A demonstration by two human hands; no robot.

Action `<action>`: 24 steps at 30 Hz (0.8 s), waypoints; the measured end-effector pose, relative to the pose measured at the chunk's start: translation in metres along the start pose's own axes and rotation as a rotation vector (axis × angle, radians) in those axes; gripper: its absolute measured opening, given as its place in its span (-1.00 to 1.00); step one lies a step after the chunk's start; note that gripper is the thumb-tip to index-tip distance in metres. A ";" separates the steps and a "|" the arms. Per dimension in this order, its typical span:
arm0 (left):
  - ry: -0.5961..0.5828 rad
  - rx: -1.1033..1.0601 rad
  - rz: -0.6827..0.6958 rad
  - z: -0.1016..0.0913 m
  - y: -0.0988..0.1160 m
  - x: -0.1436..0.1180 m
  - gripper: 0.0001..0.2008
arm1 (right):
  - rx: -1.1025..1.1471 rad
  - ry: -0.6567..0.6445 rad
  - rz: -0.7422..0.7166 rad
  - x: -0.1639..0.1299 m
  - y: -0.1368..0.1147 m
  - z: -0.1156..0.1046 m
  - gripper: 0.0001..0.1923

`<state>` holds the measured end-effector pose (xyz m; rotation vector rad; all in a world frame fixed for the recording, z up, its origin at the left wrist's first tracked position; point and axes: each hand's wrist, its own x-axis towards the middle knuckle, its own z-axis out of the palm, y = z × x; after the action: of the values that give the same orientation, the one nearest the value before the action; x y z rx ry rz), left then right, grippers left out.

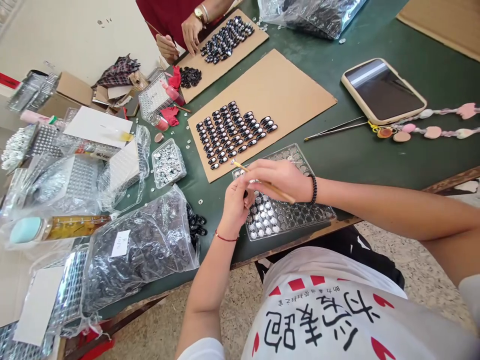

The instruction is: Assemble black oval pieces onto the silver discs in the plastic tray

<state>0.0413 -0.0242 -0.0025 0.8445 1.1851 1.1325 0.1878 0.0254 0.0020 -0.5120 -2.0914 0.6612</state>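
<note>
Mostly thin wooden stick (262, 182), r. hand (283, 179)

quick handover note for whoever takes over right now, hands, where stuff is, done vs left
Right hand: holds a thin wooden stick, tip pointing left.
Left hand: fingers pinched just below the stick's tip; what they hold is hidden.
Both hands are over the clear plastic tray, whose lower-left cells hold shiny round pieces; the rest look empty.
Done: rows of dark oval pieces laid on the cardboard sheet beyond the tray.
Left: much of the cardboard sheet is bare. A bag of dark pieces and a small tub of shiny pieces sit to the left.
</note>
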 end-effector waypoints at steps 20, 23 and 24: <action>-0.009 -0.115 -0.074 0.000 0.007 -0.002 -0.73 | -0.081 0.160 0.037 0.009 0.018 -0.010 -0.86; 0.011 -0.127 -0.053 -0.005 0.010 -0.001 -0.77 | -0.089 0.201 0.065 0.011 0.025 -0.012 -0.90; 0.019 -0.113 -0.038 -0.006 0.010 -0.001 -0.78 | -0.087 0.207 0.068 0.012 0.026 -0.013 -0.91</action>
<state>0.0328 -0.0224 0.0061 0.7231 1.1369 1.1673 0.1946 0.0554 -0.0004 -0.6735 -1.9206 0.5339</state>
